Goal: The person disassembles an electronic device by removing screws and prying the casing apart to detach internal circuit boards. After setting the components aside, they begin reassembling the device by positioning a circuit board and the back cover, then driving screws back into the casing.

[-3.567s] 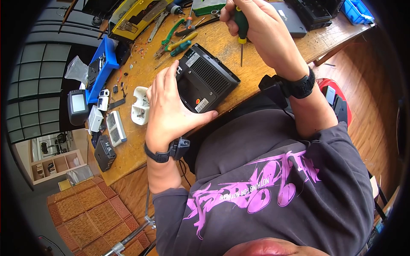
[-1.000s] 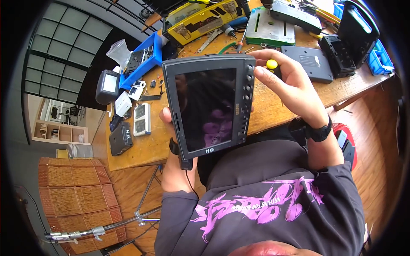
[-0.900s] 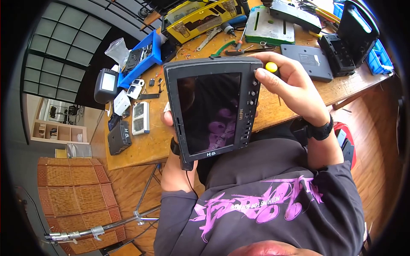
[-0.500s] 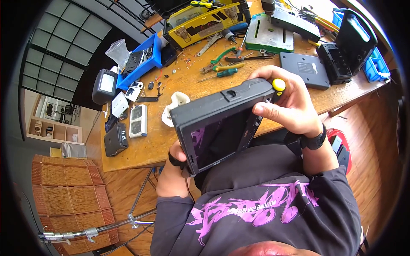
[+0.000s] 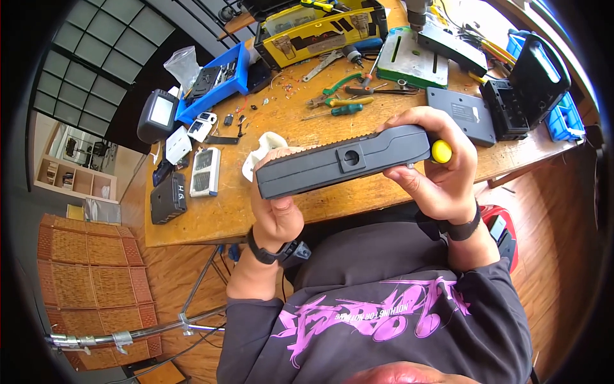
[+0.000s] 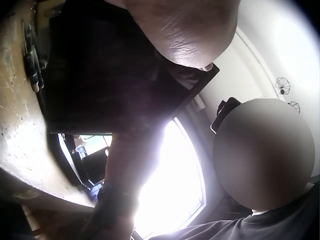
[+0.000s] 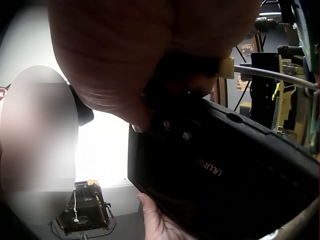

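Note:
A black monitor [image 5: 320, 168] is held above the table, its long edge with a round socket turned up in the head view. My left hand [image 5: 278, 221] grips its left end, thumb on the near side and fingers mostly hidden behind. At the other end my right hand [image 5: 448, 185] pinches the casing between thumb and fingers. That hand also keeps a screwdriver [image 5: 441, 151] in its palm; the yellow handle end shows. In the right wrist view its metal shaft [image 7: 280, 77] points away from the hand, and the monitor's front [image 7: 225, 145] bears "LILLIPUT" lettering.
Behind the monitor lie pliers [image 5: 352, 101] and a green-handled screwdriver [image 5: 345, 111]. A yellow toolbox [image 5: 320, 41], a blue bin [image 5: 214, 93] and a drill-press base [image 5: 409, 61] stand farther back. White housings [image 5: 204, 171] are at left, a grey flat device [image 5: 460, 115] at right.
The monitor went from lying back up on the table to being lifted screen-up, then tilted edge-on. The right hand, earlier holding only the screwdriver, now grips the monitor too.

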`<state>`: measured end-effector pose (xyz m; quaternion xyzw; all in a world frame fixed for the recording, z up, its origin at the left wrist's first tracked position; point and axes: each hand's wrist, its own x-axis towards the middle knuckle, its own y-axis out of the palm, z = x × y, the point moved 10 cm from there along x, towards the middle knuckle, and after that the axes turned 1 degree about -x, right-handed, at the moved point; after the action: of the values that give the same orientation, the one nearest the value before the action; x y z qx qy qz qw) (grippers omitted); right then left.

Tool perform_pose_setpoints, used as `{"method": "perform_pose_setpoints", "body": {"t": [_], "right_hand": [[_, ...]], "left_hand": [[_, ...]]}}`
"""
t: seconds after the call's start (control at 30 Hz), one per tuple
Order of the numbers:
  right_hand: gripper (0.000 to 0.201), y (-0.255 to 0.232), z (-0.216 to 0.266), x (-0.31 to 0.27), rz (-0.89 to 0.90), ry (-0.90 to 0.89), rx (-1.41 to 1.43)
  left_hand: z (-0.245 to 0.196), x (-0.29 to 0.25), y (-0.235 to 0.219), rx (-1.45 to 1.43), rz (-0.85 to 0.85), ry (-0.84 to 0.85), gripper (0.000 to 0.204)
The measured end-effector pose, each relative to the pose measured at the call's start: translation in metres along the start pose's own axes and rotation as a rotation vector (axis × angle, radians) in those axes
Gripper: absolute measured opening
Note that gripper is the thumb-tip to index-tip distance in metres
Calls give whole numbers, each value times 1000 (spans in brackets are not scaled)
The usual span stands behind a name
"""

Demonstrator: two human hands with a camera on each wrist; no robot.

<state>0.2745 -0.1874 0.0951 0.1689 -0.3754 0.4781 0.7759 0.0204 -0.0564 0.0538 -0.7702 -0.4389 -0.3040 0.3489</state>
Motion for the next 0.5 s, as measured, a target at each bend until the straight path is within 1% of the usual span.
{"method": "perform_pose_setpoints", "body": {"t": [0.1, 0.13, 0.17, 0.23, 0.27, 0.3, 0.37, 0.4, 0.43, 0.47, 0.5], "right_hand": [[58, 2, 2, -2, -1, -16, -6], [58, 4, 2, -2, 6, -10, -5], [58, 4, 2, -1, 3, 22, 13], [58, 5, 1, -3, 6, 66, 33], [58, 5, 2, -3, 8, 51, 33], [57, 5, 3, -2, 8, 34, 34], [58, 6, 1, 0, 9, 35, 32], [57, 6, 2, 4, 4, 54, -27], [57, 6, 1, 8, 2, 78, -84], [57, 7, 2, 12, -5, 57, -161], [57, 8, -7, 12, -17, 142, -77]], "left_hand": [[12, -8, -3, 50, -57, 26, 79], [10, -8, -6, 185, -39, 67, 88], [13, -10, -8, 184, -42, 57, 88], [11, -9, -7, 225, -47, 103, 88], [5, -6, -7, 280, -126, 201, 88], [2, 1, -4, 281, -126, 199, 88], [-12, 8, -1, 296, -161, 259, 71], [13, 2, -5, 40, -169, 17, 62], [5, 8, 2, -12, -201, -62, 52], [5, 11, 7, 15, -195, -169, 48], [10, 12, 9, 42, -189, -274, 44]]}}
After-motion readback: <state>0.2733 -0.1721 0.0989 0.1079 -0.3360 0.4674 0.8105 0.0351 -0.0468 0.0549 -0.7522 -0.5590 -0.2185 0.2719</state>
